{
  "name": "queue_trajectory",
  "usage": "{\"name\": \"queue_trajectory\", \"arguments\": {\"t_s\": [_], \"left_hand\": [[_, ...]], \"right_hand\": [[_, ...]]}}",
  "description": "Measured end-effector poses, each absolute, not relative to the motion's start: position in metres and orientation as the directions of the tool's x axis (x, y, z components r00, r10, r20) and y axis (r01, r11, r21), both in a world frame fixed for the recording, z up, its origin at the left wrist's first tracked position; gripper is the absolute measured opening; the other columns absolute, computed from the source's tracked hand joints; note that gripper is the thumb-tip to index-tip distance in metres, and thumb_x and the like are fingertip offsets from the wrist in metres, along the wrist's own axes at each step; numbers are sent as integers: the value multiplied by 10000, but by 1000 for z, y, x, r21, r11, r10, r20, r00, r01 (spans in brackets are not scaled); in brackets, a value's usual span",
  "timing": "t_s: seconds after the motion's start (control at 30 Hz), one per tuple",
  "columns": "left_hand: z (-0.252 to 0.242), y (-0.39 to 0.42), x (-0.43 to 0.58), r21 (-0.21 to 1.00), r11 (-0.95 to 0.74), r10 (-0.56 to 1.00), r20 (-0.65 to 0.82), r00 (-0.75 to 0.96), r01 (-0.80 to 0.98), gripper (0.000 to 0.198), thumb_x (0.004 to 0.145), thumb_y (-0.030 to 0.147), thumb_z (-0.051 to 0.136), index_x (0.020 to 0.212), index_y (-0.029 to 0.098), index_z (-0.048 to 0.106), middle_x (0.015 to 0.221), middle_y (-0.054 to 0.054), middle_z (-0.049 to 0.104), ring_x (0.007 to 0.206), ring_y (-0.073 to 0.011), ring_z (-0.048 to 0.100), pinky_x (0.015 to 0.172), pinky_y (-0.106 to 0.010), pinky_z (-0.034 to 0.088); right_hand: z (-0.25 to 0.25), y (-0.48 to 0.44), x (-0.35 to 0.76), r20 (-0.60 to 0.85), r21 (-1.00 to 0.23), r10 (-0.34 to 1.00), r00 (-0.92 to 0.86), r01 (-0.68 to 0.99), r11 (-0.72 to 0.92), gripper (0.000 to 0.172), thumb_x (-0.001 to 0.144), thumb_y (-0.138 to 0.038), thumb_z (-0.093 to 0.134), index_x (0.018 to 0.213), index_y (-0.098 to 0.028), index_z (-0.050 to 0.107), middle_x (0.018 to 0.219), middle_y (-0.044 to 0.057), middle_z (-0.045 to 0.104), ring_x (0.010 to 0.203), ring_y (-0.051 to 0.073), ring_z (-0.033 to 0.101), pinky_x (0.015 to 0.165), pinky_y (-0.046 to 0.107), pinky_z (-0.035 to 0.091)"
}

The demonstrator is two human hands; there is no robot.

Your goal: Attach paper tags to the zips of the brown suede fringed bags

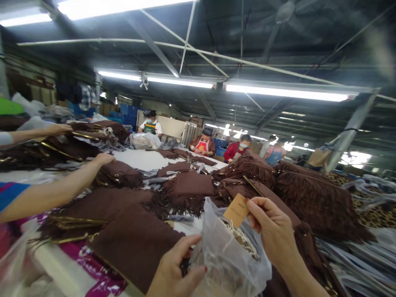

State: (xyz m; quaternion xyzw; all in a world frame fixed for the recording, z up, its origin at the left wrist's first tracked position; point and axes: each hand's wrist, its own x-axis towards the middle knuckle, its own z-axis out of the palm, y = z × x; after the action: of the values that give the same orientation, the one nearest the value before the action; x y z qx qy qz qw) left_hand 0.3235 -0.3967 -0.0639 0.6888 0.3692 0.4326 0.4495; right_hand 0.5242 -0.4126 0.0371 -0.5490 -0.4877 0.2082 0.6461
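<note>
My right hand pinches a tan paper hang tag between thumb and fingers, just above a clear plastic bag. Inside the bag's open mouth lie more tags with pale strings, partly hidden by the plastic. At the bag's left edge, my left hand grips the plastic, thumb lying over it and fingers curled behind. Left of that hand rests a large dark brown bag piece with gold zips. A brown fringed bag lies flat beyond the plastic bag.
Stacks of fringed brown bags rise on the right, beside plastic-wrapped leopard-print material. From the left, a co-worker's arm reaches over brown bags. Other people work across the white table. A purple plastic package lies at lower left.
</note>
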Motion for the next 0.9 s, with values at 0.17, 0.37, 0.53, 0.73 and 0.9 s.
{"name": "queue_trajectory", "arguments": {"t_s": [0.17, 0.37, 0.53, 0.73, 0.9], "left_hand": [[-33, -407, 360, 949, -109, 907, 216, 362, -294, 593, 535, 251, 720, 1087, 190, 513, 1096, -72, 582, 1048, -232, 489, 944, -328, 329], [-45, -405, 374, 871, -9, 890, 231, 394, -491, 280, 617, 336, 681, 823, 156, 620, 773, -31, 614, 751, -153, 528, 705, -248, 385], [-50, -400, 366, 821, 141, 919, 100, 382, -553, 216, 521, 330, 732, 596, 141, 661, 650, -4, 576, 611, -105, 490, 590, -218, 355], [-39, -408, 344, 717, 358, 865, -14, 501, -598, 104, 544, 197, 664, 584, 121, 605, 663, -64, 660, 644, -138, 568, 676, -247, 391], [-48, -417, 327, 687, 503, 776, -92, 624, -525, 170, 594, 266, 644, 647, 124, 566, 493, -59, 629, 453, -148, 569, 511, -235, 374]], "right_hand": [[31, -422, 496, 356, -930, 850, 388, 231, 284, 277, 715, -445, 607, 694, -178, 537, 432, -70, 458, 406, 55, 365, 390, 163, 276], [19, -423, 485, 329, -935, 877, 351, 251, 250, 273, 729, -458, 588, 710, -190, 540, 437, -76, 454, 408, 54, 363, 389, 162, 276], [14, -421, 484, 314, -948, 879, 360, 174, 267, 259, 718, -439, 613, 717, -188, 548, 431, -77, 454, 403, 53, 360, 383, 162, 270], [11, -422, 479, 299, -953, 872, 389, 72, 295, 231, 698, -399, 651, 712, -188, 557, 432, -76, 472, 406, 44, 368, 389, 150, 276], [6, -427, 476, 258, -960, 865, 431, 16, 279, 240, 663, -390, 681, 671, -181, 564, 415, -74, 465, 398, 36, 362, 385, 141, 273]]}}
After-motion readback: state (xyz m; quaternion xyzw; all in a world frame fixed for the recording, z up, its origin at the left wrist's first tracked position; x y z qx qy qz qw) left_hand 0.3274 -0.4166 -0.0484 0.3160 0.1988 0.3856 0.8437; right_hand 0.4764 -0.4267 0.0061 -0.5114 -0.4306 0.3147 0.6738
